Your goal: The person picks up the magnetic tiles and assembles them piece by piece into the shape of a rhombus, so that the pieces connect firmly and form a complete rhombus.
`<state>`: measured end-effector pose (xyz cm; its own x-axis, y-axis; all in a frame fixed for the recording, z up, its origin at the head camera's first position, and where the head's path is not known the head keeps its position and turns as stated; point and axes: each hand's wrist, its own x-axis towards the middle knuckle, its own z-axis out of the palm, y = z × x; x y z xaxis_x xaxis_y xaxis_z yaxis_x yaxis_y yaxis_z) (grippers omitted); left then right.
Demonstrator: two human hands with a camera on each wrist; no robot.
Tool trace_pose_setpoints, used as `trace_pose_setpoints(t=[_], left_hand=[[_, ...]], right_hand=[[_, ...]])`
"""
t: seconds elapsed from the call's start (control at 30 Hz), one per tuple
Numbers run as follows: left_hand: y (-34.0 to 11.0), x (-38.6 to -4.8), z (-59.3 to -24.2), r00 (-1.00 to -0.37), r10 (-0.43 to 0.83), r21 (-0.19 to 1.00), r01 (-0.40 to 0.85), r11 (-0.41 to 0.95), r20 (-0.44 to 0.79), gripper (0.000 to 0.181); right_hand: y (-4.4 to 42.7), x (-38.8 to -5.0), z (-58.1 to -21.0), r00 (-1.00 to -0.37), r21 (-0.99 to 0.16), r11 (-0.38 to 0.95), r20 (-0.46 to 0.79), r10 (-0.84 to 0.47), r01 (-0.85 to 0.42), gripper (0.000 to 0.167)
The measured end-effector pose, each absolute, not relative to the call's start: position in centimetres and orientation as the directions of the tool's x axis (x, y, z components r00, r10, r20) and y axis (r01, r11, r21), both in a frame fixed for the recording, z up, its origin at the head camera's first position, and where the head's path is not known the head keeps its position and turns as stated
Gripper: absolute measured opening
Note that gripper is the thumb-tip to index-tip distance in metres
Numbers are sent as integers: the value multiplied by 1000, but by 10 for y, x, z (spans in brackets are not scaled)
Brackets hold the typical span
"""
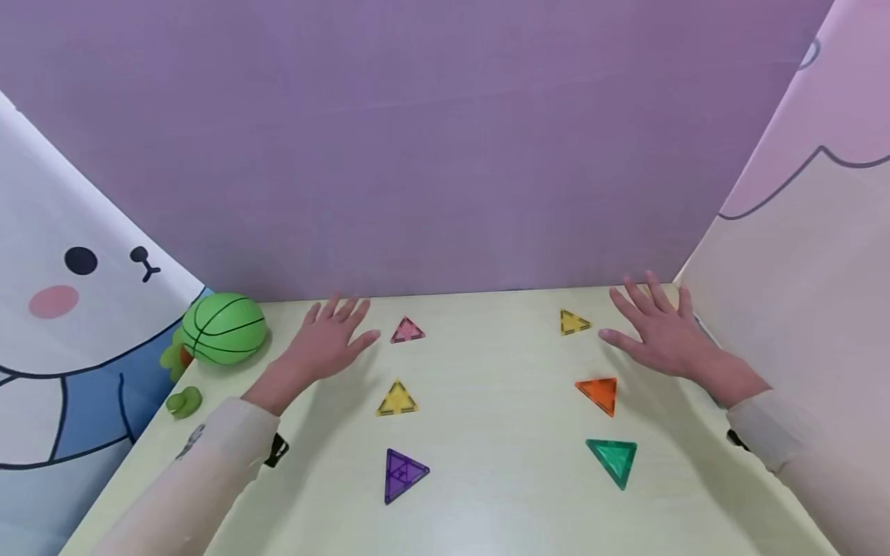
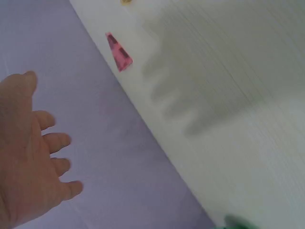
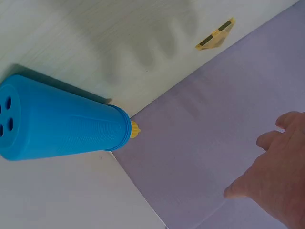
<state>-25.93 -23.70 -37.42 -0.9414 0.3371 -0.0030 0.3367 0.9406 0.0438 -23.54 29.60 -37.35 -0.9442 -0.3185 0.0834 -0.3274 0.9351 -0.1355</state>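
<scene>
My left hand (image 1: 327, 340) is held above the table's far left part, fingers spread and nothing in it. Nearest to it lies a pink triangle tile (image 1: 407, 330). Nearer to me in that column are a yellow triangle tile (image 1: 397, 400) and a purple triangle tile (image 1: 403, 475). On the other side my right hand (image 1: 660, 332) hovers with its fingers spread, also holding nothing. Close to its thumb is another yellow triangle tile (image 1: 574, 322), followed by an orange triangle tile (image 1: 599, 394) and a green triangle tile (image 1: 616, 462).
A green ball (image 1: 225, 328) and a small green toy (image 1: 184, 402) sit along the table's left side. The right wrist view shows a blue bottle-shaped object (image 3: 71, 119) with a yellow tip beside the wall. A purple wall (image 1: 445, 154) stands behind the table (image 1: 501, 401).
</scene>
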Motion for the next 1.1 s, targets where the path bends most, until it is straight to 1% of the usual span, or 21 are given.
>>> trace_pose_setpoints(t=[0.13,0.2,0.33,0.5,0.6,0.73,0.83,1.0,1.1], left_hand=[[-223,-274,-389,-937,334,120,322,939,-101,72],[-215,-281,-397,-928,342,130,324,937,-150,70],[-202,-289,-413,-899,380,110,364,925,-216,69],[-189,-292,-427,-867,431,101,419,902,-252,68],[-184,-291,-432,-858,441,89,434,897,-264,69],[-177,-284,-431,-851,449,101,438,893,-274,70],[-165,-273,-430,-832,482,101,474,875,-276,71],[-133,-245,-431,-767,596,94,593,800,-239,69],[-112,-227,-431,-729,643,74,646,760,-235,69]], right_hand=[[295,-236,-374,-946,-142,936,59,-318,-323,86],[295,-236,-373,-946,-145,935,52,-319,-323,86],[294,-236,-373,-945,-142,934,51,-323,-327,86],[295,-235,-374,-946,-124,938,50,-321,-325,85],[296,-235,-374,-947,-123,939,45,-319,-322,86],[296,-234,-373,-946,-124,938,46,-320,-323,86],[295,-233,-372,-945,-128,937,40,-324,-326,86],[283,-228,-373,-930,-124,922,22,-367,-367,86],[270,-223,-376,-913,-112,907,11,-408,-407,86]])
